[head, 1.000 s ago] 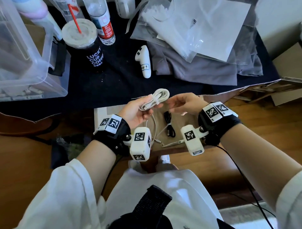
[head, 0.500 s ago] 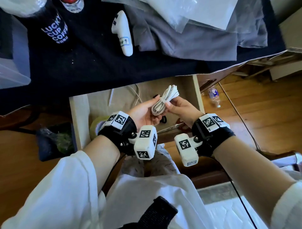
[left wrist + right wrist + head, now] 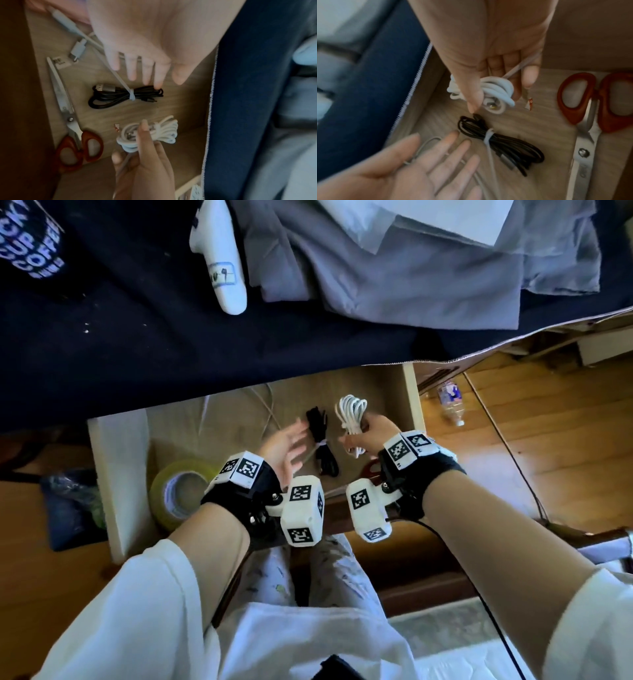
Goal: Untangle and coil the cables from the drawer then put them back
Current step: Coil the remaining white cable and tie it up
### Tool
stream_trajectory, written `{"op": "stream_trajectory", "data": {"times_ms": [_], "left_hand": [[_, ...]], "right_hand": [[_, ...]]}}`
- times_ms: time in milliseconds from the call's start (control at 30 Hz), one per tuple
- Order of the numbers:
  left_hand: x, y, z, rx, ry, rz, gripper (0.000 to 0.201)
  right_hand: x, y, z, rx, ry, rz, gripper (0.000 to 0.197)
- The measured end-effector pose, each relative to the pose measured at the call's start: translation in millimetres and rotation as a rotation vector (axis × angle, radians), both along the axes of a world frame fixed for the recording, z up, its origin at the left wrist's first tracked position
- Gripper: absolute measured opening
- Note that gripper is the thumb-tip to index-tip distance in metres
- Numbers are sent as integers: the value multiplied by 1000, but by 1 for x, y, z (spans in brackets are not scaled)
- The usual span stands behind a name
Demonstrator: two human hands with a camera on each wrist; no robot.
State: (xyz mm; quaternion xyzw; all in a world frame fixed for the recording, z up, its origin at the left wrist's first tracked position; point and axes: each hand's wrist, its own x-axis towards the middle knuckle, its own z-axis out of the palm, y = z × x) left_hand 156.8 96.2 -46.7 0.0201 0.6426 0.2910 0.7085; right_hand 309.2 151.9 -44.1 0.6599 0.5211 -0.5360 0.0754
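Beneath the dark blue cloth (image 3: 239, 354) that hangs over the desk edge, we look down into an open wooden drawer (image 3: 116, 474). Our right hand (image 3: 368, 433) holds the white cable (image 3: 351, 412), wound into a tight bundle of loops, with the thumb across it and the fingers curled behind; it hangs just above the drawer floor near the right wall, one plug end showing at the bundle's core in the right wrist view. Our left hand (image 3: 286, 446) is spread wide, fingers straight, palm up, holding nothing. Its fingertips (image 3: 158, 84) reach just to the black cable (image 3: 123, 96), which lies flat on the drawer floor, coiled and cinched at the middle by a pale zip tie (image 3: 131, 95).

Scissors with red handles (image 3: 77, 146) lie along the drawer's front, near both bundles but apart from them. A loose pale cable (image 3: 267, 409) trails at the back. A roll of yellowish tape (image 3: 178, 491) sits in the left part, partly behind our left wrist. On the cloth above rest a white controller (image 3: 222, 268), grey fabric (image 3: 394, 275) and a black coffee cup (image 3: 30, 244).
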Motion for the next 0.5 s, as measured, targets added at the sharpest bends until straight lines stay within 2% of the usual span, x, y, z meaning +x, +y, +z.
{"op": "stream_trajectory", "data": {"times_ms": [100,233,367,500], "left_hand": [[6,4,-8,-19,-53,-92,44],[11,10,-14,-47,-75,-98,44],[11,14,-14,-53,-117,-103,44],[17,23,-14,-73,-108,-132,45]], "right_hand": [[-3,7,-15,-51,-146,51,41],[-3,6,-41,-115,-283,126,63],[1,8,-38,-74,-283,67,42],[6,5,-40,-46,-266,-43,46]]}}
